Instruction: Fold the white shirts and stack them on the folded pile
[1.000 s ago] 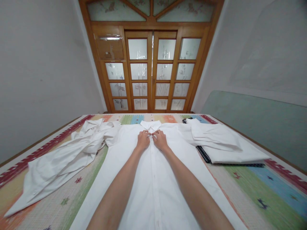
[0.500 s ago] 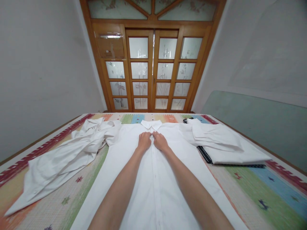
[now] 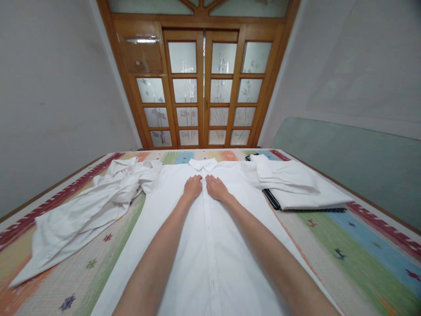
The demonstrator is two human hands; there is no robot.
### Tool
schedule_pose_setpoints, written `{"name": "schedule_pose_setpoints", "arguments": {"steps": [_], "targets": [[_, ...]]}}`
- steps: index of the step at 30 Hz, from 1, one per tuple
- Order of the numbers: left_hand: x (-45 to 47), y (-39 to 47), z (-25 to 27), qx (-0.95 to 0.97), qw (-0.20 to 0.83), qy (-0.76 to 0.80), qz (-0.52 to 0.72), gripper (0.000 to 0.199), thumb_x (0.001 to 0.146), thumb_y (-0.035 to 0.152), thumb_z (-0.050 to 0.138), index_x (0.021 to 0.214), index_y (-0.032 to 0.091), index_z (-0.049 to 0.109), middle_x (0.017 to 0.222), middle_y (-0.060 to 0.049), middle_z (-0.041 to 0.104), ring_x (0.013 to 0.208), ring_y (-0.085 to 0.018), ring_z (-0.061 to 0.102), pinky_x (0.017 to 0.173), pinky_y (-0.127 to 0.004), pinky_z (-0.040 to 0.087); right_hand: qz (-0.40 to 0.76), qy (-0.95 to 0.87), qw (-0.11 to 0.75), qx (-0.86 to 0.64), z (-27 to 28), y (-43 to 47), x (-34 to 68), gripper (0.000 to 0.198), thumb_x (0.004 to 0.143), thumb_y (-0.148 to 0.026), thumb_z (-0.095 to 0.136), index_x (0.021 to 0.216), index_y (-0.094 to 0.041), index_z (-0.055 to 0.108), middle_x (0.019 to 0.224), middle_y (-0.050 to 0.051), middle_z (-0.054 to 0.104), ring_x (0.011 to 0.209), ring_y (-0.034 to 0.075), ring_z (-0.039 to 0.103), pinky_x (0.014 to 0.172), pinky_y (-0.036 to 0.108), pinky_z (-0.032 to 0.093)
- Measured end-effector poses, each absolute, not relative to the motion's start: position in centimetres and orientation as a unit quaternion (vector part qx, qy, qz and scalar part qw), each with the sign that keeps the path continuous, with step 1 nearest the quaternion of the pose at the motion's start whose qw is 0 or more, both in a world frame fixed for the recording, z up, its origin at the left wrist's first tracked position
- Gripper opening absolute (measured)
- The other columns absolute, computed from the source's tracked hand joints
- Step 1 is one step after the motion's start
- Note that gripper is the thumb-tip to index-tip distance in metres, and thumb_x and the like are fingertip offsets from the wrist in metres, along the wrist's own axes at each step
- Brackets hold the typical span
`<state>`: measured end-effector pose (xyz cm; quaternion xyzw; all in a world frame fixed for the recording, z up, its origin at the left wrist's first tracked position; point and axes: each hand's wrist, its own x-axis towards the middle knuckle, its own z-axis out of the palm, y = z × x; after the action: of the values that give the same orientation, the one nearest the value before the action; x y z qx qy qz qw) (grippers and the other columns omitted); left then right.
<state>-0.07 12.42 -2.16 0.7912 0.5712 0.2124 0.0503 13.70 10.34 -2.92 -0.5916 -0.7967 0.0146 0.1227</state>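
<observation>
A white collared shirt [image 3: 194,245] is spread front up, with its collar [image 3: 203,164] at the far end and its button placket running down the middle. Just below the collar, my left hand [image 3: 193,186] has its fingers curled on the left edge of the placket. My right hand [image 3: 216,188] lies close beside it, fingers bent down onto the cloth at the placket's other side. A narrow gap separates the two hands. Both appear to pinch the shirt fabric, though the fingertips are partly hidden.
Crumpled white cloth [image 3: 82,215] lies at the left. To the right, folded white cloth [image 3: 305,195] rests over dark striped fabric [image 3: 272,199]. Beneath everything is a colourful patterned cover [image 3: 332,245]. Wooden glazed doors [image 3: 204,87] stand beyond the far edge, with walls on both sides.
My hands have moved slightly apart at the placket, the right one shifting a little away from the left. The whole view has shifted slightly; the shirt looks otherwise the same.
</observation>
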Motion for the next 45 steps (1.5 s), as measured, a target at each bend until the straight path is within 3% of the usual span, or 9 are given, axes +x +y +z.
{"name": "schedule_pose_setpoints", "arguments": {"steps": [5,9,11,14,17,22,28,32,45], "targets": [[-0.4,11.4,-2.4,0.830,0.015,0.532,0.164,0.038,0.094,0.015,0.033,0.126,0.012,0.054,0.137,-0.016,0.056,0.132,-0.026,0.046,0.111,-0.044,0.031,0.038,-0.802,0.168,-0.571,-2.8,9.3,14.6,0.045,0.094,-0.017,0.039,0.136,-0.008,0.051,0.146,0.016,0.047,0.137,0.025,0.039,0.112,0.040,0.028],[-1.1,10.8,-2.8,0.835,0.031,0.527,0.156,0.041,0.094,0.013,0.031,0.130,0.010,0.051,0.144,-0.019,0.048,0.137,-0.027,0.040,0.113,-0.048,0.028,0.036,-0.803,0.259,-0.536,-2.1,7.6,14.9,0.025,0.087,-0.017,0.054,0.109,-0.013,0.066,0.113,0.011,0.068,0.112,0.022,0.055,0.098,0.032,0.038],[-1.5,10.5,-2.9,0.836,0.049,0.521,0.164,0.043,0.090,0.008,0.033,0.130,0.011,0.052,0.145,-0.018,0.047,0.138,-0.027,0.039,0.113,-0.049,0.028,0.032,-0.804,0.286,-0.520,-1.7,6.4,14.7,0.014,0.084,-0.023,0.061,0.095,-0.015,0.066,0.095,0.008,0.069,0.095,0.020,0.058,0.088,0.030,0.042],[-2.2,10.2,-2.9,0.833,0.079,0.510,0.202,0.048,0.082,0.000,0.038,0.123,0.013,0.059,0.138,-0.016,0.055,0.134,-0.025,0.046,0.114,-0.046,0.029,0.046,-0.805,0.270,-0.527,-1.3,4.7,13.8,0.022,0.078,-0.039,0.070,0.083,-0.018,0.063,0.080,0.004,0.065,0.078,0.017,0.056,0.072,0.027,0.040],[-2.8,9.6,-2.7,0.813,0.113,0.500,0.277,0.043,0.077,-0.001,0.040,0.106,0.016,0.068,0.125,-0.011,0.066,0.124,-0.022,0.056,0.111,-0.040,0.036,0.051,-0.787,0.222,-0.573,-1.1,3.7,12.8,0.025,0.077,-0.042,0.069,0.076,-0.019,0.061,0.077,0.005,0.065,0.073,0.018,0.055,0.066,0.027,0.036],[-3.6,8.1,-2.6,0.775,0.170,0.498,0.350,0.033,0.073,0.005,0.044,0.084,0.019,0.072,0.108,-0.004,0.073,0.111,-0.021,0.063,0.105,-0.037,0.043,0.066,-0.782,0.221,-0.579,-1.0,3.6,12.5,0.012,0.080,-0.024,0.060,0.071,-0.017,0.063,0.077,0.007,0.069,0.073,0.017,0.058,0.065,0.026,0.035],[-3.6,5.8,-2.2,0.815,0.173,0.456,0.313,0.027,0.076,0.013,0.051,0.091,0.018,0.073,0.116,-0.007,0.070,0.112,-0.022,0.062,0.105,-0.036,0.043,0.174,-0.774,0.315,-0.521,-1.5,4.2,14.1,0.016,0.077,-0.012,0.053,0.065,-0.016,0.063,0.060,0.000,0.065,0.062,0.012,0.055,0.063,0.022,0.037],[-3.0,5.0,-1.6,0.836,0.140,0.439,0.298,0.021,0.077,0.018,0.056,0.089,0.019,0.073,0.105,-0.007,0.072,0.103,-0.022,0.063,0.099,-0.036,0.046,0.206,-0.757,0.353,-0.510,-1.9,4.3,14.5,0.015,0.075,-0.012,0.054,0.062,-0.016,0.062,0.056,-0.002,0.062,0.059,0.011,0.053,0.062,0.021,0.037],[-2.0,3.9,-1.9,0.811,0.176,0.458,0.318,0.021,0.074,0.015,0.054,0.086,0.018,0.070,0.080,-0.002,0.063,0.078,-0.016,0.059,0.079,-0.030,0.048,0.264,-0.743,0.359,-0.500,-2.3,4.9,15.2,0.016,0.073,-0.016,0.053,0.060,-0.016,0.061,0.058,-0.002,0.063,0.059,0.011,0.053,0.061,0.021,0.038]]}}
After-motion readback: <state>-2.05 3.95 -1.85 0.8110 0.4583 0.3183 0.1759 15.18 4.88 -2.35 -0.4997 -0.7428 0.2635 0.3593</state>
